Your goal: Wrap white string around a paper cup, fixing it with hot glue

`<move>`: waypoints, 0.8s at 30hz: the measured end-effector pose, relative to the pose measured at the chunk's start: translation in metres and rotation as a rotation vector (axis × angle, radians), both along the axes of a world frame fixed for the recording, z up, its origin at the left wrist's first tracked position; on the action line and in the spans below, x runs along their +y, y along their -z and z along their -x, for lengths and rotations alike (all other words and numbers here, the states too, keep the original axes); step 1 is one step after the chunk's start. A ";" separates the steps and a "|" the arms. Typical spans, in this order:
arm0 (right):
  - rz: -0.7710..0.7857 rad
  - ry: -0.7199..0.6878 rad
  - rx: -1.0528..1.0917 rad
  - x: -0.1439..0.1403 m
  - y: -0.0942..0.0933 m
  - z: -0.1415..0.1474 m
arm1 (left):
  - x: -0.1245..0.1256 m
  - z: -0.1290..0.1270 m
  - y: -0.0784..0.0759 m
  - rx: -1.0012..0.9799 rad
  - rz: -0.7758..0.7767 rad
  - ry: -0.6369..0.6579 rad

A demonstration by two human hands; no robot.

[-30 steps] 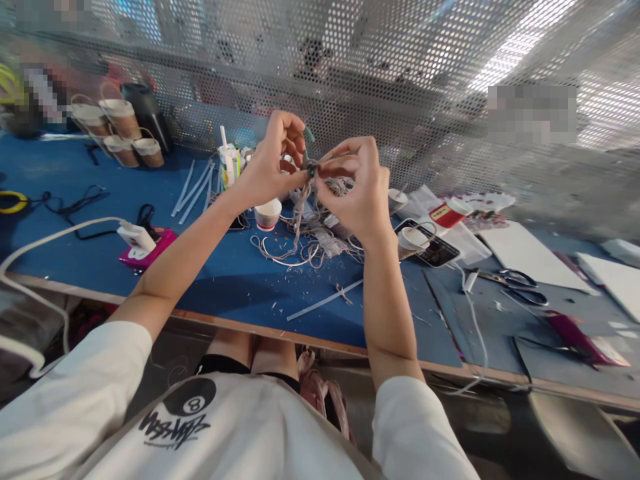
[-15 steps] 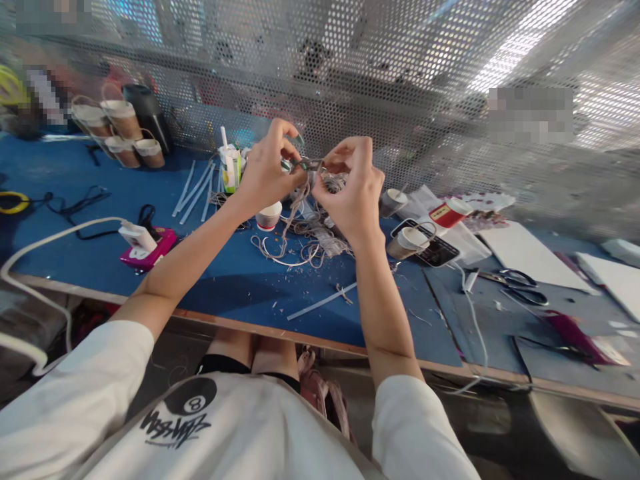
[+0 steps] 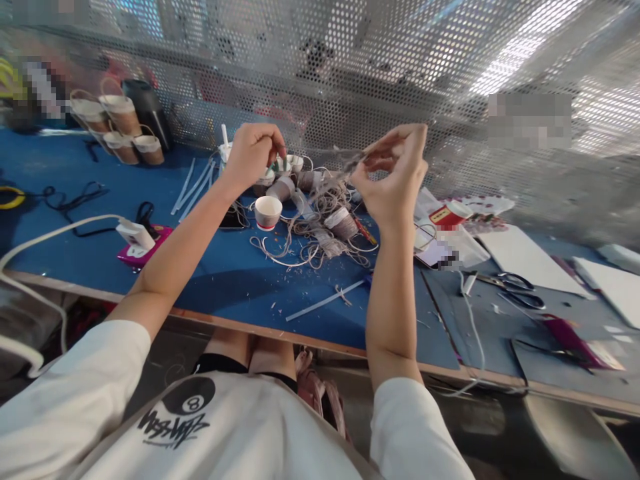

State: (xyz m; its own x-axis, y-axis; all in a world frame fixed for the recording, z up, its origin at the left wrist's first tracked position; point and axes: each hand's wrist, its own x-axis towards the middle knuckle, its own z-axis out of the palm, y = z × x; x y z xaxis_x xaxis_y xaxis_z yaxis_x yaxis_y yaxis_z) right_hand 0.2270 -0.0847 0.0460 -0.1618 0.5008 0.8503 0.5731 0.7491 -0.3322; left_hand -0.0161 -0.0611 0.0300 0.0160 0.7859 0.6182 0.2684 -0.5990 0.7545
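Observation:
Both my hands are raised above the blue tabletop [image 3: 225, 280], apart from each other. My right hand [image 3: 395, 173] pinches a length of grey twine [image 3: 333, 179] between thumb and fingers; the blurred strand runs down and left toward my left hand and the loose twine pile [image 3: 313, 237]. My left hand [image 3: 253, 152] is closed in a fist at the strand's other side, just in front of several small cups [image 3: 287, 167]. What exactly sits inside the fist is hidden.
A paper cup [image 3: 268, 212] and a twine-wrapped cup [image 3: 343, 223] stand by the pile. Wrapped cups [image 3: 120, 123] and a black bottle [image 3: 146, 110] are back left. Scissors [image 3: 520, 288], white boards [image 3: 530, 252], a white stick [image 3: 325, 301], a pink item with a charger [image 3: 143, 239]; perforated screen [image 3: 350, 80] behind.
My hands were together working a knot of twine; now they have pulled apart, the right hand moving right and the left slightly left and down, stretching the strand between them.

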 end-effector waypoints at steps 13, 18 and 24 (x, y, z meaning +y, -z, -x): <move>0.468 -0.371 0.211 0.035 0.016 0.001 | -0.026 0.004 -0.028 -0.806 0.387 0.596; 0.703 -0.618 0.200 0.020 0.018 0.017 | -0.033 0.000 -0.034 -0.849 0.450 0.581; 0.559 -0.539 -0.047 0.008 0.033 0.048 | -0.041 -0.011 -0.031 -0.997 0.621 0.689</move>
State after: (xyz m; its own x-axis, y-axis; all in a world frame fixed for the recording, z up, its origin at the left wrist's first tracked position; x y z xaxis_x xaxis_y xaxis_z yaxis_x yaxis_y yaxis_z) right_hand 0.1788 -0.0762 0.0128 -0.5343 0.6953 0.4807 0.1999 0.6565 -0.7274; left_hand -0.0055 -0.1020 0.0611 0.2734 0.9504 0.1482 -0.7573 0.1177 0.6423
